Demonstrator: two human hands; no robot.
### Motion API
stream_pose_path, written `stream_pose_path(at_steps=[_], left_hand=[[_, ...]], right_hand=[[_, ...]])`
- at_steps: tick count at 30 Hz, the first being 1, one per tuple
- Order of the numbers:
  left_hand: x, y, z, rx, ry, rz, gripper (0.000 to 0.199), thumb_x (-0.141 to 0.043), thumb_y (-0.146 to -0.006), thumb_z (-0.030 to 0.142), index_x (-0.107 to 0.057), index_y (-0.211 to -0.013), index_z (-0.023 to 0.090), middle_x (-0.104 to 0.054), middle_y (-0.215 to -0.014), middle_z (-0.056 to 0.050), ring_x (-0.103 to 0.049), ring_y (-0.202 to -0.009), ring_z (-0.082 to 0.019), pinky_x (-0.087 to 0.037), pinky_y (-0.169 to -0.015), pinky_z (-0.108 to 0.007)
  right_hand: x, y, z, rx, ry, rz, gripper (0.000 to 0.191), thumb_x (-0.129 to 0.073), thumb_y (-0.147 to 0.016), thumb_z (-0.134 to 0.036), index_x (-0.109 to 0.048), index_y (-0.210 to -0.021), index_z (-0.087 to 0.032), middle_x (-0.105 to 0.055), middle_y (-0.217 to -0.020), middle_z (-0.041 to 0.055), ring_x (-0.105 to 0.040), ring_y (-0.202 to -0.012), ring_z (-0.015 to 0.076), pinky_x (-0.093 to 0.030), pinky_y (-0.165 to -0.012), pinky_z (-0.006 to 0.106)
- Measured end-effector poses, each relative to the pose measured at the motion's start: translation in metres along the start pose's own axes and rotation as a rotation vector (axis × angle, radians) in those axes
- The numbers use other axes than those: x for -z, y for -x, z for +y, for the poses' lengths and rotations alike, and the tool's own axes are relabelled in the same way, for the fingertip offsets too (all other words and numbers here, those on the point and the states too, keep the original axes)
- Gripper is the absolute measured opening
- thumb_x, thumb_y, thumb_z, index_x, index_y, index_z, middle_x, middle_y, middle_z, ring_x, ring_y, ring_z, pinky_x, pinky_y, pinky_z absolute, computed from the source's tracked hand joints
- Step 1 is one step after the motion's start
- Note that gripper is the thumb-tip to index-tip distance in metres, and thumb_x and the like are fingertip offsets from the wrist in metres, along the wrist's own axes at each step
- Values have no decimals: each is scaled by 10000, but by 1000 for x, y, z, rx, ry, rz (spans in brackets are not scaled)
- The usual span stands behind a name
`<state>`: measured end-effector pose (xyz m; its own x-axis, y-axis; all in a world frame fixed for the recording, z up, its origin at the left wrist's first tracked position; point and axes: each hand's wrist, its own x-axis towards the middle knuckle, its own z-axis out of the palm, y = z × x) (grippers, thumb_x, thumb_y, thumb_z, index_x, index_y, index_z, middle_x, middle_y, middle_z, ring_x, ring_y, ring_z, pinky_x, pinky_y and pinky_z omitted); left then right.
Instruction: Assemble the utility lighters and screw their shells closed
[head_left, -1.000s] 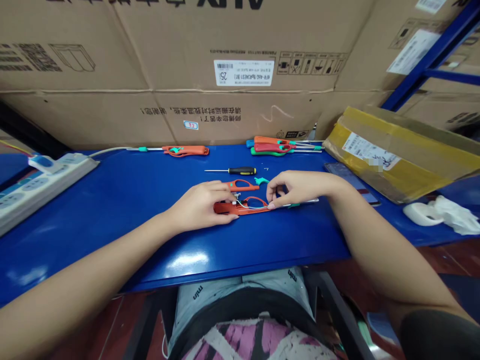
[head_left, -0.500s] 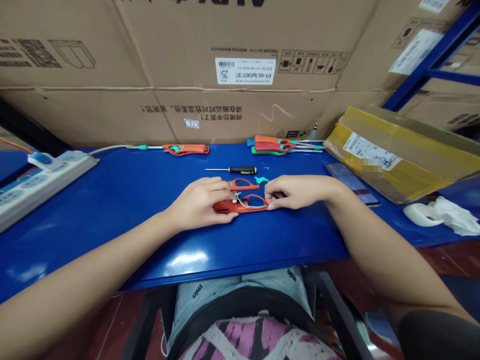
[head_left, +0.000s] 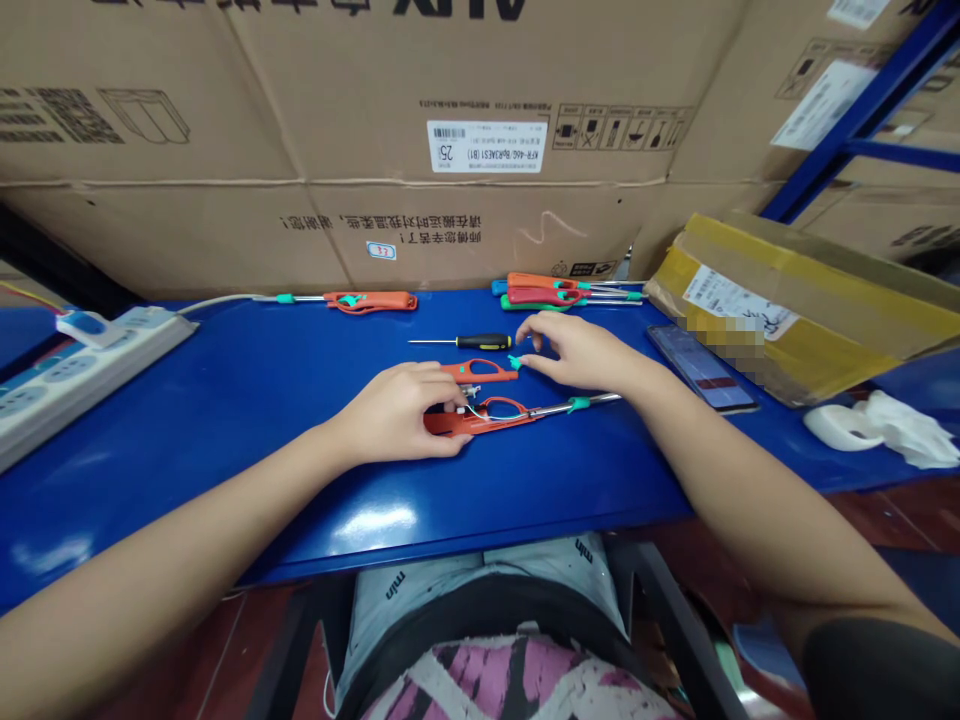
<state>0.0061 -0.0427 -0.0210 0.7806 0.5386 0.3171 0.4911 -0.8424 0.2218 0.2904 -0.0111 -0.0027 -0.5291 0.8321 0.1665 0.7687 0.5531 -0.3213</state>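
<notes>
My left hand is closed round the left end of the orange lower casing half of a long-nosed lighter. Inside that half lie a white wire and small parts. Its metal tube, with a green collar, sticks out to the right under my right wrist. Just behind lies the other orange casing half, its left end hidden by my left fingers. My right hand hovers with thumb and index finger apart, the thumb tip at a small green trigger. Beyond is a black-and-yellow screwdriver.
Several assembled lighters lie at the back, with another orange lighter to the left. A power strip is on the left. To the right are a phone, a taped cardboard box and a white tape roll.
My right hand has left the casing's right end and moved back to the green trigger, its fingers spreading. The metal tube is now visible. My left hand stays on the casing.
</notes>
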Motion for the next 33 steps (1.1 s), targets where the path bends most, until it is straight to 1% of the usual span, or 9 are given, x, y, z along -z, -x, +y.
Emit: stream_pose_path(at_steps=[2,5,7,11,15,19,23,27,33], left_hand=[[1,0,0,6,6,-9,211,-739,-811,367,-746,-932,195,-775,-945,-29,-680,-848,-208,-519,-796,-335],[2,0,1,10,21,-16,238,-737,-828,394,-746,-971,204,-784,-1023,-31,-701,-916,-219,-523,-833,-342],[2,1,1,16,32,-10,253,-725,-847,421,-747,-976,203,-783,-1030,-35,-707,-932,-222,-527,-844,-346],[1,0,3,52,94,14,260,-688,-898,433,-751,-989,198,-769,-996,-43,-702,-918,-210,-533,-845,-335],[-4,-1,6,120,206,106,252,-642,-949,404,-751,-1020,188,-749,-987,-54,-684,-925,-188,-526,-842,-306],[-10,-3,8,164,254,246,254,-669,-940,405,-750,-1052,192,-731,-886,-31,-649,-812,-164,-505,-749,-278],[-13,-5,7,149,250,281,215,-661,-957,375,-758,-918,188,-711,-779,-17,-611,-737,-147,-483,-702,-260],[-13,-4,4,103,231,281,223,-654,-967,368,-759,-896,185,-748,-811,-29,-610,-755,-154,-489,-736,-277],[-10,-3,2,41,158,282,209,-669,-960,361,-781,-928,186,-759,-829,-38,-631,-732,-149,-483,-747,-298]], right_hand=[[-7,-2,5,-13,73,-55,302,-624,-917,-286,-635,-1206,-199,-656,-1173,102,-625,-921,209,-452,-769,300],[-12,-4,8,-13,99,-107,192,-584,-921,-197,-655,-1099,-184,-659,-1155,104,-625,-934,208,-457,-789,295],[-11,-4,6,-22,86,-70,190,-565,-895,-131,-666,-1046,-186,-696,-1096,87,-631,-917,204,-448,-770,286],[-6,-4,-4,-46,-15,31,226,-560,-849,-93,-718,-971,-199,-747,-903,34,-626,-747,168,-424,-691,269],[-9,-3,-18,14,-277,123,178,-605,-813,-117,-747,-905,-173,-730,-791,14,-603,-678,132,-426,-666,247],[-21,-2,-36,64,-541,182,128,-626,-814,-171,-741,-869,-154,-701,-753,0,-547,-626,102,-409,-624,233],[-31,-2,-45,91,-599,170,129,-624,-826,-187,-729,-899,-165,-706,-792,3,-538,-636,97,-409,-621,232],[-33,-3,-43,89,-634,114,151,-625,-834,-200,-731,-931,-154,-715,-814,15,-559,-659,101,-432,-641,239],[-31,-7,-40,-14,-811,5,307,-679,-855,-434,-742,-902,-137,-737,-818,44,-622,-720,140,-500,-721,296]])
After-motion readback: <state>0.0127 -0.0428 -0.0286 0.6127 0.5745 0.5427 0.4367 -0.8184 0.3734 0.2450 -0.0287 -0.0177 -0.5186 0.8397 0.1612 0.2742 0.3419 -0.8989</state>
